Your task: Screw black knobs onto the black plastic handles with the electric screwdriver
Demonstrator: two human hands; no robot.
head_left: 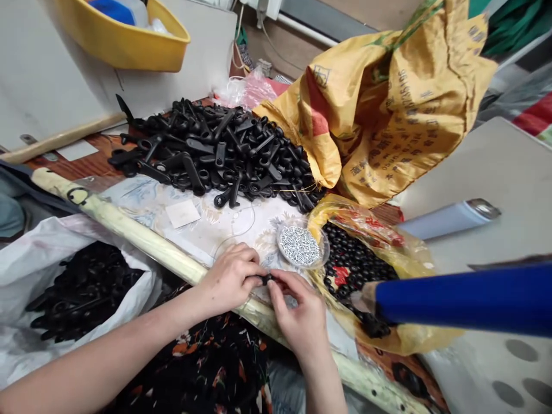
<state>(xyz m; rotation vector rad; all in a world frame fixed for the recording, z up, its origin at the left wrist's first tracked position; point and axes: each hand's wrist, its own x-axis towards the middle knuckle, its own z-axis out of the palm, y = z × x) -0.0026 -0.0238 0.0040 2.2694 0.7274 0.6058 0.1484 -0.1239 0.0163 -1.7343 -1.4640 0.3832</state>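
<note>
A small black plastic part (267, 279) is pinched between the left hand (228, 279) and the right hand (297, 316), both closed narrowly around it above a pale patterned sheet (172, 201). A clear dish of tiny metal pins (299, 245) is placed just beyond the hands, beside a yellow bag of round black pieces (349, 259). A heap of black plastic levers (215, 152) is piled farther ahead against a yellow woven sack (379, 103), and a blue cylinder (466, 299) projects from the right, near the right hand.

Both hands (230, 277) (299, 316) pinch a black plastic piece (268, 279) — metal pins (298, 245) just beside.
</note>
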